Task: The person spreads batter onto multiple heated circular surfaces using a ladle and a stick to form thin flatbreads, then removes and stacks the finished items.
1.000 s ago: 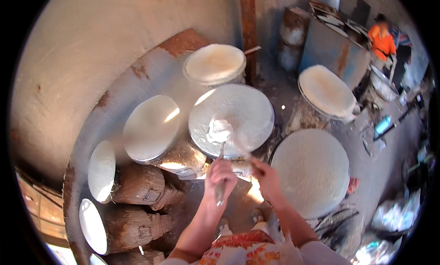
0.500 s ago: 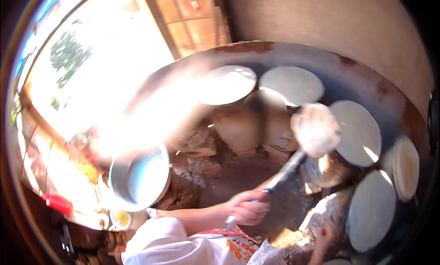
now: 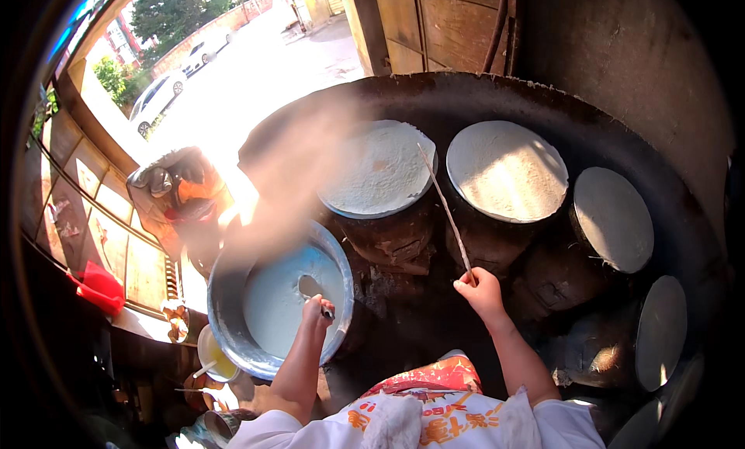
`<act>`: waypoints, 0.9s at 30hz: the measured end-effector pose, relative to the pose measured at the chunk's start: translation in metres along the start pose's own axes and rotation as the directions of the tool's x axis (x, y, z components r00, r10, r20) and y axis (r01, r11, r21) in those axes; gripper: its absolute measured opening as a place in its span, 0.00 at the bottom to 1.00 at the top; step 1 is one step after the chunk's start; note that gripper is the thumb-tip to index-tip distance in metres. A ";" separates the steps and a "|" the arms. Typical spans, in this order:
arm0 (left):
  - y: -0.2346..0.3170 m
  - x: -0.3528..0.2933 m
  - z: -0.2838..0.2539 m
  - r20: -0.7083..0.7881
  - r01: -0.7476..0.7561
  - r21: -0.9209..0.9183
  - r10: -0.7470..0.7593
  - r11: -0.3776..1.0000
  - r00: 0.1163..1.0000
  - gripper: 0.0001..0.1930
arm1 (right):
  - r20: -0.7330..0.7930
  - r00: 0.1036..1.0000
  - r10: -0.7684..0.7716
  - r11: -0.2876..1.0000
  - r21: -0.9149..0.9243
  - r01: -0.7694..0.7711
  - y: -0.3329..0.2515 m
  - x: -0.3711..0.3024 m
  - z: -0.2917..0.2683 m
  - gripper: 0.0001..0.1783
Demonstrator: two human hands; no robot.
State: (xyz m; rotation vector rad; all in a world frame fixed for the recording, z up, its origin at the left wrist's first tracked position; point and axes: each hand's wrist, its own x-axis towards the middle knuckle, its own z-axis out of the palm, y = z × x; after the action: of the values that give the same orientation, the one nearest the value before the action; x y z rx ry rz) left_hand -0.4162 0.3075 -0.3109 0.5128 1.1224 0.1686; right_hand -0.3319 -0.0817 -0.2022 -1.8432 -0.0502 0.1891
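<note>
My left hand (image 3: 317, 313) is wrapped around the ladle (image 3: 310, 285), which is over the tub (image 3: 220, 317). My right hand (image 3: 482, 291) holds a thin stick (image 3: 448, 210). I think spreading is done on the two round griddles (image 3: 365, 215) ahead, since pale layers (image 3: 380, 168) cover them. Those layers look not yet lifted off. The tub has lots of white batter (image 3: 272, 305) left. A small bowl (image 3: 204, 345) beside it has something yellow inside.
</note>
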 end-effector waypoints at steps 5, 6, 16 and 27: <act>-0.012 -0.034 0.100 0.221 -0.377 0.842 0.391 0.385 0.893 0.26 | -0.004 0.994 -0.113 0.979 -0.169 0.111 -0.034 0.158 0.027 0.19; -0.005 -0.016 0.108 0.455 -0.527 0.850 0.504 -0.001 0.734 0.33 | -0.039 0.982 -0.187 0.970 -0.164 0.178 -0.035 0.196 0.036 0.19; 0.062 -0.001 0.221 0.979 -0.527 0.147 0.200 -0.837 -0.044 0.17 | -0.108 0.989 -0.103 0.826 -0.563 0.025 -0.048 0.325 0.076 0.16; 0.118 -0.005 0.245 0.954 -0.700 -0.006 0.205 -0.714 -0.218 0.09 | -0.065 0.988 -0.139 0.737 -0.673 0.059 -0.148 0.348 0.101 0.10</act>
State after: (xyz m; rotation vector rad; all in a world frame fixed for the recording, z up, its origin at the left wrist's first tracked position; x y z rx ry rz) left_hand -0.1853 0.3327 -0.1694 2.6283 -0.4553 0.8176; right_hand 0.0049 0.1020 -0.1229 -2.5714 -0.1568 -0.0218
